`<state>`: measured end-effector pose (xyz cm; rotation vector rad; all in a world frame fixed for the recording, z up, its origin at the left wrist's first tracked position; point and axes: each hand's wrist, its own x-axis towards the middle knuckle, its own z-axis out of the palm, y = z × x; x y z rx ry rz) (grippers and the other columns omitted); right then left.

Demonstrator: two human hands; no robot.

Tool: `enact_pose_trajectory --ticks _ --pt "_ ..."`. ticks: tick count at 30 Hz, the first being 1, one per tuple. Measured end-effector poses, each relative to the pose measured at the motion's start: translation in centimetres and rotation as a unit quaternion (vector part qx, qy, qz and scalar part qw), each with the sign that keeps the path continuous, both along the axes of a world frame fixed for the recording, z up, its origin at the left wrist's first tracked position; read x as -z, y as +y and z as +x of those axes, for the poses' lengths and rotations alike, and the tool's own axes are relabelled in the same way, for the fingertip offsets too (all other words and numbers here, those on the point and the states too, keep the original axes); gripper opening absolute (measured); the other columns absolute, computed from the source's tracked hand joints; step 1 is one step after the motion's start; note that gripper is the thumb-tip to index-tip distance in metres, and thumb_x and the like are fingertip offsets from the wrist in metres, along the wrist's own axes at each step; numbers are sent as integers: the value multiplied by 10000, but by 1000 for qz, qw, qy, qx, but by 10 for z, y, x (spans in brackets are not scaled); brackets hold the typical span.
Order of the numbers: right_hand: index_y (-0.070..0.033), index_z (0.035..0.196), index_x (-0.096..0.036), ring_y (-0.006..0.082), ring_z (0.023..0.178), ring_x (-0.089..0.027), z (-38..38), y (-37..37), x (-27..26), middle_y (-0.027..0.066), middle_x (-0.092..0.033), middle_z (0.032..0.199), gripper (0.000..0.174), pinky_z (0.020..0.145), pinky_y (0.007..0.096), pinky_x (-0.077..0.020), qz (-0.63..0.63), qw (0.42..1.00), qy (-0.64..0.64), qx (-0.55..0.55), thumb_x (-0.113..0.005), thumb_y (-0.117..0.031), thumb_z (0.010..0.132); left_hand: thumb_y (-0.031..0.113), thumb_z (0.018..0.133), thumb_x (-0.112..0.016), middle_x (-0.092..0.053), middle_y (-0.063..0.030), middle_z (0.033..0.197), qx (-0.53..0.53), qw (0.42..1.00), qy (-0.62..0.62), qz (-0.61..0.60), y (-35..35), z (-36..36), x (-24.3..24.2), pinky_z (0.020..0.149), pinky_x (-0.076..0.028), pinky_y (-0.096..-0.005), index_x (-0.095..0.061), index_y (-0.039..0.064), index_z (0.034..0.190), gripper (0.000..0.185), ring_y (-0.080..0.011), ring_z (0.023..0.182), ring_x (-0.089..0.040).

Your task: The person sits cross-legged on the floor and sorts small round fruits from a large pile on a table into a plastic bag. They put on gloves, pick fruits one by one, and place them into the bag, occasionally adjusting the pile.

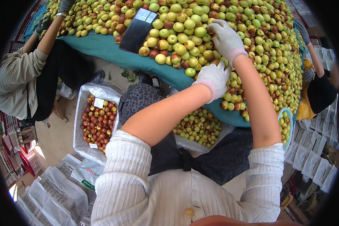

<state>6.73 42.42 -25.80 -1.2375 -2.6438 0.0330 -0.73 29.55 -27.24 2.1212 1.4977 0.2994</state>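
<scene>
A big heap of green, yellow and reddish-brown jujubes (183, 36) lies on a teal cloth (115, 58). My left hand (213, 77), in a pale knitted glove with a pink cuff, is at the heap's near edge, its fingertips among the fruit; whether it grips one is hidden. Farther in, my right hand (227, 39), gloved alike, reaches onto the heap with its fingers bent over a brownish fruit; a firm hold cannot be made out. A dark smartphone (138, 30) rests on the fruit and the cloth edge, left of both hands.
A lined crate (76, 124) of red-brown jujubes stands left of my legs, and a lined container (186, 143) of greener ones between them. A light blue basket (291, 124) holds jujubes at right. Co-workers sit at the left (19, 76) and right (322, 87). Stacked crates (56, 192) stand lower left.
</scene>
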Motion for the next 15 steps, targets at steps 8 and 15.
enact_pose_trajectory --ticks 8,15 --pt "-186 1139 -641 288 1047 -632 32 4 8 61 -567 1257 278 833 429 -546 20 984 -175 9 -588 -140 869 296 850 -634 -543 -169 1225 -10 1000 14 5 0 -12 -9 846 -537 -432 -549 54 1215 446 -311 1058 -601" --pt "-133 1094 -678 295 1033 -617 41 -27 -15 92 -632 1126 254 888 422 -501 106 984 -123 70 -604 -250 882 292 838 -644 -522 -147 1276 3 998 59 -6 -5 -8 -7 847 -531 -416 -545 73 1250 477 -287 1091 -590"
